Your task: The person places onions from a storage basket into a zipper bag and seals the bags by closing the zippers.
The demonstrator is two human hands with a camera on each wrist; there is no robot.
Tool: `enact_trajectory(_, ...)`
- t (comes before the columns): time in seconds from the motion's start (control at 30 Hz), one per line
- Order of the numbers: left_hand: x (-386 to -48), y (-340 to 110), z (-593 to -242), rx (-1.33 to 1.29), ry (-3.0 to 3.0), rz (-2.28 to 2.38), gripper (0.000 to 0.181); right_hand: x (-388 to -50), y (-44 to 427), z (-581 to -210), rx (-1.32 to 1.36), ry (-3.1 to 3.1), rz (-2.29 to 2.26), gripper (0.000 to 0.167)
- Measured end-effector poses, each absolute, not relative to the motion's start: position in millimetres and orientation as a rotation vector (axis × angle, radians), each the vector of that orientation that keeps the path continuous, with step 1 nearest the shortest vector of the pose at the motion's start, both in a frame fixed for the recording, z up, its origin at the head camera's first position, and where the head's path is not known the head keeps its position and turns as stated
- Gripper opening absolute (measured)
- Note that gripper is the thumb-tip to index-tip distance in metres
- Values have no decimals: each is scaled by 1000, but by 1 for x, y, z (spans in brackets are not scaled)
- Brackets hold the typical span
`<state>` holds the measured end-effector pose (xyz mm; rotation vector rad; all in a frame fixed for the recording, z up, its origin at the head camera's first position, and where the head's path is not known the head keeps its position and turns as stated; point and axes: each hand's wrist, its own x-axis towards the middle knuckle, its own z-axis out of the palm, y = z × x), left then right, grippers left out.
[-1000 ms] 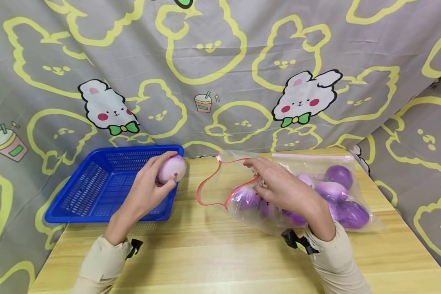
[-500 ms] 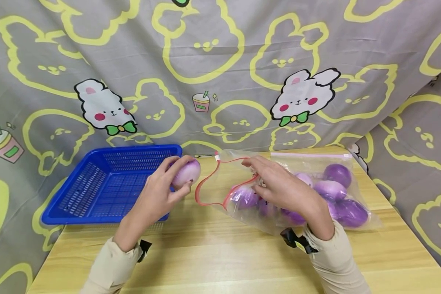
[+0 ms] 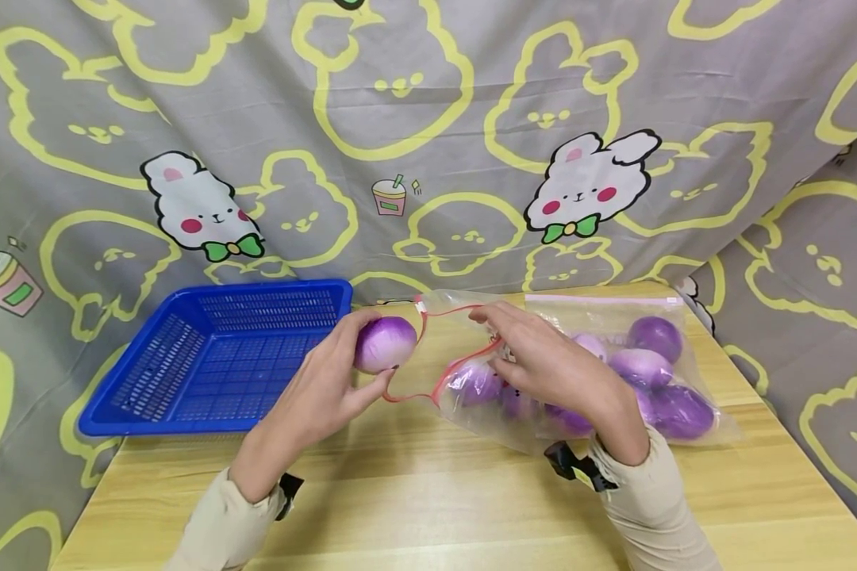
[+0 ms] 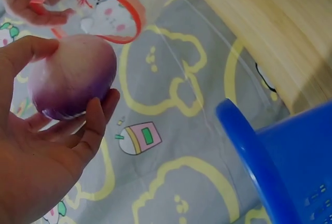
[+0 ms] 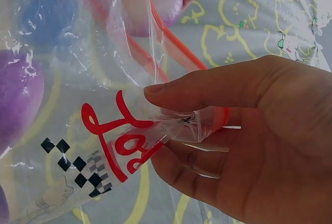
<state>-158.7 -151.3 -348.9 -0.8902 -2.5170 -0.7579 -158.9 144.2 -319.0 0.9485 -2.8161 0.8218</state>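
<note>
Between the thumb and fingers of my left hand (image 3: 321, 385) is a purple-and-white onion (image 3: 386, 345), held just at the mouth of a clear zip bag (image 3: 486, 432). In the left wrist view, the onion (image 4: 75, 76) shows smooth and rounded, pale fading to purple. My right hand (image 3: 553, 361) grips the bag near its red-edged mouth, which gapes toward the left. Seen from the right wrist, a fold of the film (image 5: 194, 125) lies between thumb and fingers. Inside the bag are a few more purple onions (image 3: 474, 382), partly covered by my right hand.
A blue plastic basket (image 3: 214, 420) with slotted sides stands on the wooden table (image 3: 400, 507) at left. A second clear bag (image 3: 693, 373) with a pale zip strip and several purple onions (image 3: 655, 341) lies at right. Behind the table hangs a grey patterned cloth (image 3: 428, 143).
My left hand has carried the onion rightward from over the basket's edge to the bag's mouth, turning it so more purple shows. My right hand has stayed in place on the bag.
</note>
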Motion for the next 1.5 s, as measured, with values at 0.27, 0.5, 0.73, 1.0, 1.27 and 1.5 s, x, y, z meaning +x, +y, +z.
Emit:
enact_trajectory(0.27, -151, -147, -347, -995, -2506, -714, 60, -158, 144, -318, 947, -2817, 817, 58)
enact_trajectory(0.5, -150, -147, -355, -1001, -2562, -644, 66, -158, 144, -318, 944, -2818, 815, 58)
enact_trajectory(0.73, -146, -150, -356, -970, -2595, -629, 57, -158, 143, -317, 956, -2809, 808, 58)
enact_trajectory(1.0, -146, -154, -357, -970, -2538, -681, 40, -157, 144, -315, 945, -2817, 816, 57)
enact_trajectory(1.27, -145, -159, -354, -960, -2433, -808, 28, -155, 147, -314, 971, -2724, 890, 65)
enact_trajectory(1.5, -147, -162, -349, -933, -2279, -876, 13, -151, 150, -310, 972, -2668, 941, 69)
